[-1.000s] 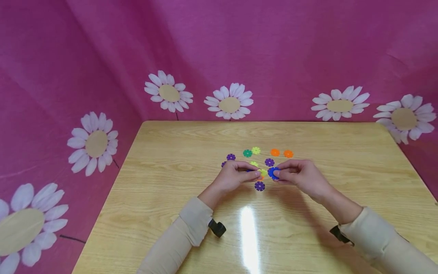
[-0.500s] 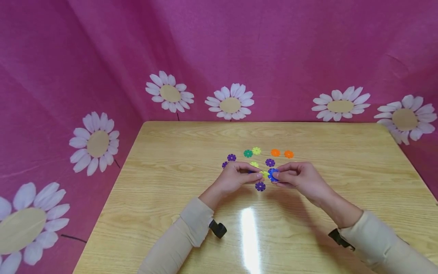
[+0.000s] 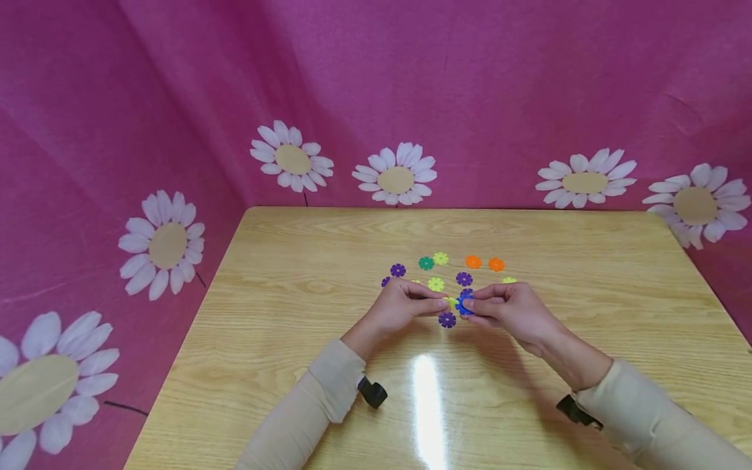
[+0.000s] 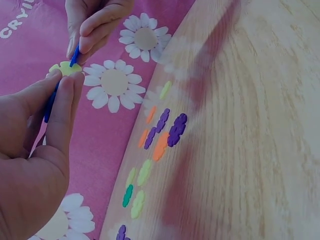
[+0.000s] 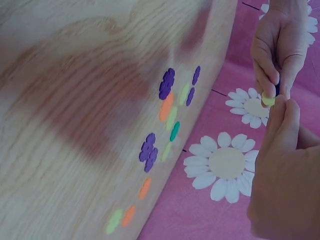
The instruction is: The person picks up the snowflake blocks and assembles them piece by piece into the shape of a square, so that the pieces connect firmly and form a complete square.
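Both hands are close together above the table, holding small notched plastic discs. My left hand [image 3: 405, 305] pinches a yellow disc [image 4: 65, 68] between thumb and fingers. A dark blue disc [image 4: 50, 106] also sits in that hand, partly hidden by the fingers; it seems joined to the yellow one. With thumb and fingers, my right hand [image 3: 519, 316] pinches another blue disc [image 3: 465, 304]. Its edge meets the yellow disc's rim, crosswise to it in the left wrist view. How deep the notches engage is too small to tell.
Loose discs lie on the wooden table [image 3: 305, 313] around and behind the hands: green [image 3: 426, 263], yellow [image 3: 436, 284], orange [image 3: 473, 262] and several purple, one [image 3: 447, 320] just in front. A pink flowered cloth [image 3: 470, 98] stands behind the table.
My right hand has moved left and slightly down, bringing its blue disc from apart to against the yellow one. A yellow disc beyond the right hand has come into sight. The left hand barely moved.
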{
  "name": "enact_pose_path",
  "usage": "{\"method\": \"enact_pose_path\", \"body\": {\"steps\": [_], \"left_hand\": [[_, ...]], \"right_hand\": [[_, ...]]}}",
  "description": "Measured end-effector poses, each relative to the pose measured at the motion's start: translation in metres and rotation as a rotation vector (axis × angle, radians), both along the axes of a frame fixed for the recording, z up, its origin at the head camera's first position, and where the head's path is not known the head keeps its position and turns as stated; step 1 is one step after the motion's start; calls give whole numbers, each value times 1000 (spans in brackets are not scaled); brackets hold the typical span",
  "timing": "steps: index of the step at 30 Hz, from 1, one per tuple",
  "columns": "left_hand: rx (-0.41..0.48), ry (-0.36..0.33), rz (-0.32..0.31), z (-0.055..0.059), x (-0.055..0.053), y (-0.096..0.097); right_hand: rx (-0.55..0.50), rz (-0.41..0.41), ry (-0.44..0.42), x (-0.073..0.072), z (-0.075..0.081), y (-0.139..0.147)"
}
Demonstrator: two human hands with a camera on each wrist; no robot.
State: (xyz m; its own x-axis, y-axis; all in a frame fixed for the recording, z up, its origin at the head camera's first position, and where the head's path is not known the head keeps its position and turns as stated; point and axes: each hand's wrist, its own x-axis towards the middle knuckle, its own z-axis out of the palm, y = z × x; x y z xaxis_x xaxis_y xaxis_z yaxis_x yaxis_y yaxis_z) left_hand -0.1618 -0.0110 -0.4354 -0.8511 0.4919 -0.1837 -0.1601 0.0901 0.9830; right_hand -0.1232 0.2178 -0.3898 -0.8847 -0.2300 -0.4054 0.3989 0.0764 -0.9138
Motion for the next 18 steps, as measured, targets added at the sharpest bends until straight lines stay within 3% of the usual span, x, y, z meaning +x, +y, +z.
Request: {"method": "enact_pose_path", "body": {"steps": [8, 15, 18], "left_hand": [[52, -15, -10, -2, 0, 0], [89, -33, -17, -3, -1, 1], [67, -7, -23, -5, -1, 1]], "right_hand": [[-62, -9, -47, -2, -3, 1], [-30, -3, -31, -2, 0, -1], [-3, 1, -25, -2, 1, -2]]}}
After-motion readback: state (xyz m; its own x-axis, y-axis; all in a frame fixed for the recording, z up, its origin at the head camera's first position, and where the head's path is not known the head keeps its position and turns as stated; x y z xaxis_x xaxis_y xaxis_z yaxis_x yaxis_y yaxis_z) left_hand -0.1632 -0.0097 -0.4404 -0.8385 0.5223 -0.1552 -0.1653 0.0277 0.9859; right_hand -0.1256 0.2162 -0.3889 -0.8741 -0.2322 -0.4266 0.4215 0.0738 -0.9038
